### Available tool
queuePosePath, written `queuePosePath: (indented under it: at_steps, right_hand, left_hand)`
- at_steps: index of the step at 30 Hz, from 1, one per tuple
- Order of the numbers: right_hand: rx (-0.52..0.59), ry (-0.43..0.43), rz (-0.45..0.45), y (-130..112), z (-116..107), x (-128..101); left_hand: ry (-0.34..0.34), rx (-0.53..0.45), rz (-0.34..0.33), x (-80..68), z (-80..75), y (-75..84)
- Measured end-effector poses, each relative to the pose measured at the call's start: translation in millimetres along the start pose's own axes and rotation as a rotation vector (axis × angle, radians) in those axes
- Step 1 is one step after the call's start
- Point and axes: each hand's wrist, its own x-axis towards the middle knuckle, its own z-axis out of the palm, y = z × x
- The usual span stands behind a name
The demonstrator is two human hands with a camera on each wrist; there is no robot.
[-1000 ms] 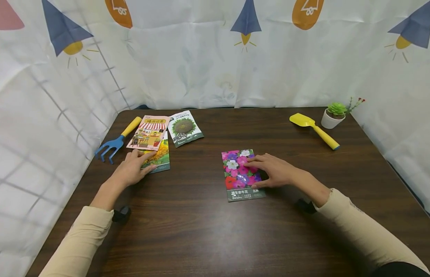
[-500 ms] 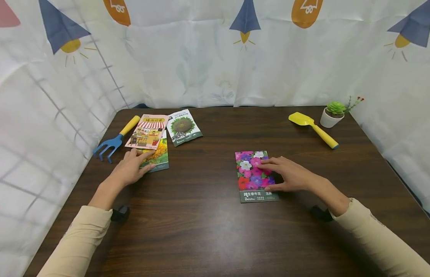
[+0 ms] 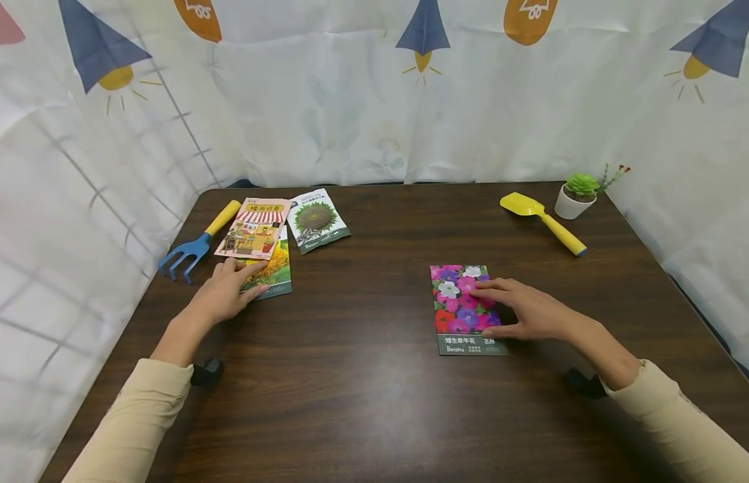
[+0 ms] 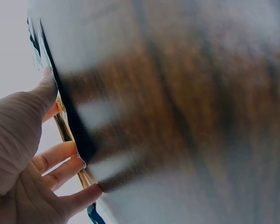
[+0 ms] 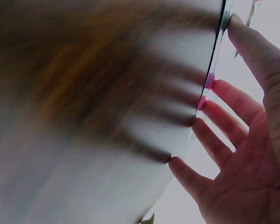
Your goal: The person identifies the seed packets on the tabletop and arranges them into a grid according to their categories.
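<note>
My right hand (image 3: 528, 314) lies flat, fingers straight, on the flower seed packet (image 3: 465, 308) right of centre on the worktop (image 3: 374, 376). My left hand (image 3: 222, 295) presses straight fingers on the sunflower packet (image 3: 276, 272) at far left.

Bare table (image 3: 374, 376) between hands; yellow trowel (image 3: 543, 216) far right.

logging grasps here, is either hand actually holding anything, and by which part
Nothing is gripped. The right hand rests flat fingers on the flower seed packet, right half. The left hand rests fingers on the sunflower seed packet, lower edge.
</note>
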Motion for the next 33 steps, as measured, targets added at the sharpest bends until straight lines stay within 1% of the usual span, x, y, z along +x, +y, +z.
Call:
queuePosePath:
  at_steps: [8,17,23,33]
  right_hand:
    - [0.008,-0.003,0.039,7,-3,-16]
    - [0.033,-0.01,0.039,17,-5,-28]
    - [0.055,-0.027,0.047,21,-5,-31]
    - [0.066,-0.021,0.043,21,-4,-33]
  left_hand:
    - [-0.005,0.001,-0.009,0.7,-0.7,-0.3]
    - [-0.009,-0.006,-0.011,2.7,0.2,-0.9]
    - [-0.016,-0.014,-0.017,3.0,0.4,-2.5]
    - [-0.019,-0.029,-0.014,3.8,-1.3,-0.5]
